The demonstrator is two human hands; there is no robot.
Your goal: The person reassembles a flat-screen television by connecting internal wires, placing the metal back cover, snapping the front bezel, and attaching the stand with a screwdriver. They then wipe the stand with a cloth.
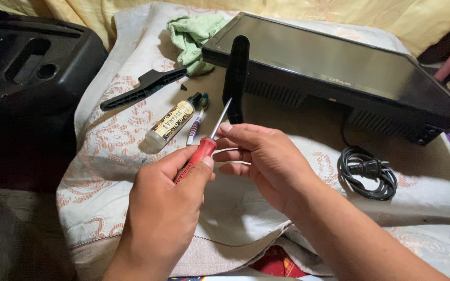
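My left hand [165, 205] grips a red-handled screwdriver [202, 150] whose metal shaft points up and away toward a black monitor [334, 65] lying face down. My right hand [264, 158] is beside the screwdriver's shaft, its fingers curled around a thin white wire or swab-like piece [231, 151]. A black stand leg [235, 73] rises upright from the monitor's near edge, just beyond the screwdriver tip.
A small clear bottle with a black cap [172, 124] and a purple-striped pen-like tool [196, 125] lie on the patterned white cloth [105, 177]. A loose black stand piece [144, 88], a green rag [194, 34], a coiled black power cord [366, 171] and a black plastic case [27, 62] surround them.
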